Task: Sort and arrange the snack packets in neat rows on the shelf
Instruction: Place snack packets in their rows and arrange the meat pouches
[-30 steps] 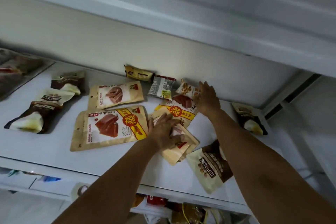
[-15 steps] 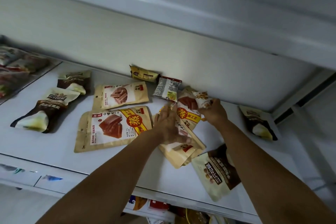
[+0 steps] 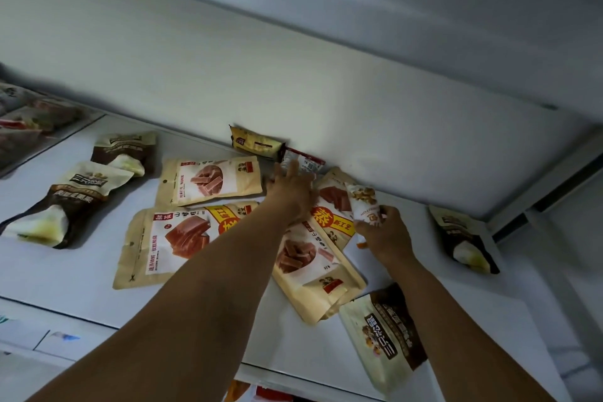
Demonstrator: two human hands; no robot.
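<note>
Gripping a small white nut packet, the right hand has its fingers curled round the lower half. The packet stands nearly upright in front of the back wall, at 3 o'clock from the left hand. That hand is flat with fingers straight, tips over the lower edge of a grey-and-red sachet that leans on the wall at 12 o'clock; contact cannot be told. A yellow sachet sits against the wall just at 10 o'clock of the grey-and-red one.

The white shelf holds kraft pouches printed with red-brown strips:
- The small kraft pouch lies flat at 9 o'clock of the left hand.
- The large kraft pouch is below it, overlapping its edge and crossed by the left forearm.
- The front kraft pouch is between the two arms, skewed.
- The back kraft pouch is partly under the front one.

Brown-and-cream pouches are scattered:
- The left brown pouch and the rear-left brown pouch are at 9 o'clock.
- The right brown pouch is at 3 o'clock, near the wall.
- The front brown pouch is at 5 o'clock, by the shelf's front edge.

Blurred packets sit on the next shelf section, far left.
</note>
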